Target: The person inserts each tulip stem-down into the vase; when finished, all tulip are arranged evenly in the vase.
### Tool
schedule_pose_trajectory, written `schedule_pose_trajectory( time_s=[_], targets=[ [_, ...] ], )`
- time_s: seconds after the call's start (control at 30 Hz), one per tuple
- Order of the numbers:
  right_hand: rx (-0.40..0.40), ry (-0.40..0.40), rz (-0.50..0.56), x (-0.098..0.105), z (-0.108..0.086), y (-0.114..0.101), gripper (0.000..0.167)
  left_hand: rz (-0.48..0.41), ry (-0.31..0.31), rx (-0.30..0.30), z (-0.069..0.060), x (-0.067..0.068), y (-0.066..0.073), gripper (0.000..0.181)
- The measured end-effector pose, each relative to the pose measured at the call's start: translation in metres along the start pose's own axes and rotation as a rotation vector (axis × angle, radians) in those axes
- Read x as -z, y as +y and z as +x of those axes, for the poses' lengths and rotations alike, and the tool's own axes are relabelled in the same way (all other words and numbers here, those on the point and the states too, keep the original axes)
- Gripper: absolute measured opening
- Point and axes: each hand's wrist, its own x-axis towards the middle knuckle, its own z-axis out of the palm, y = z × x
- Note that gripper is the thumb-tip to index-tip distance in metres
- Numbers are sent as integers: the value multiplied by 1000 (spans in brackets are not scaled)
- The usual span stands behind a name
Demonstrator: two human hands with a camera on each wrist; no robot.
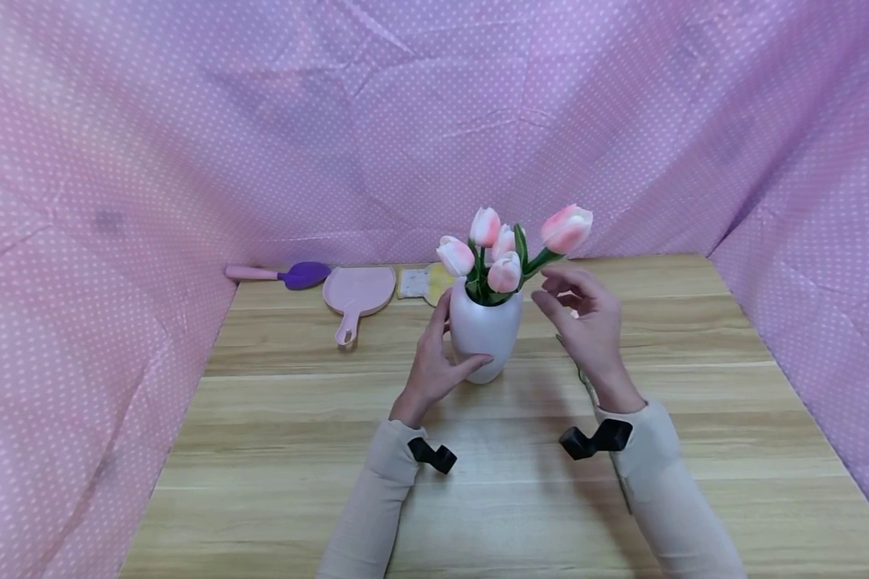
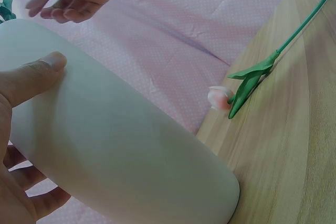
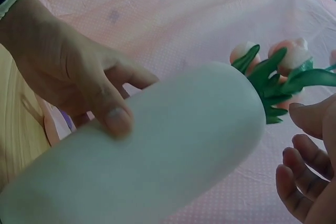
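Observation:
My left hand point(image 1: 434, 366) grips a white vase point(image 1: 488, 334) around its side, thumb across the near face. Several pink and white tulips point(image 1: 504, 272) stand in the vase mouth. One larger tulip point(image 1: 566, 229) leans out to the right. My right hand point(image 1: 586, 318) hovers just right of the rim, below that leaning bloom, fingers loosely bent with nothing between them. In the left wrist view another tulip point(image 2: 254, 74) lies on the table, its green stem stretched out; from the head, my right arm hides most of it.
Along the back left of the wooden table point(image 1: 282, 434) lie a purple spatula-like tool point(image 1: 306, 275) with a pink handle, a pink paddle-shaped piece point(image 1: 360, 289) and a yellow and white item point(image 1: 414, 283), partly behind the vase. Pink dotted cloth point(image 1: 376, 145) hangs around the table.

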Motion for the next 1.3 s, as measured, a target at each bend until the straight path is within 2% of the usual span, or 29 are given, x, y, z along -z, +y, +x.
schedule_pose_trajectory(
  time_s=[0.3,0.43,0.77,0.97,1.17,1.3],
  targets=[
    [-88,31,114,27,-5,10,29,-11,-2,5,0,0,0,108],
    [-153,61,66,44,-8,15,31,-7,1,-3,0,0,-1,108],
    [-286,161,29,86,-16,30,31,-7,5,-30,0,0,-1,108],
    [-345,186,7,107,-28,46,30,-11,1,-37,0,0,-2,108],
    [-409,147,-17,125,-47,65,31,-5,6,-44,-1,0,-3,107],
    [-483,63,-122,135,-59,77,30,-4,9,-41,-1,0,-3,107]
  ],
)
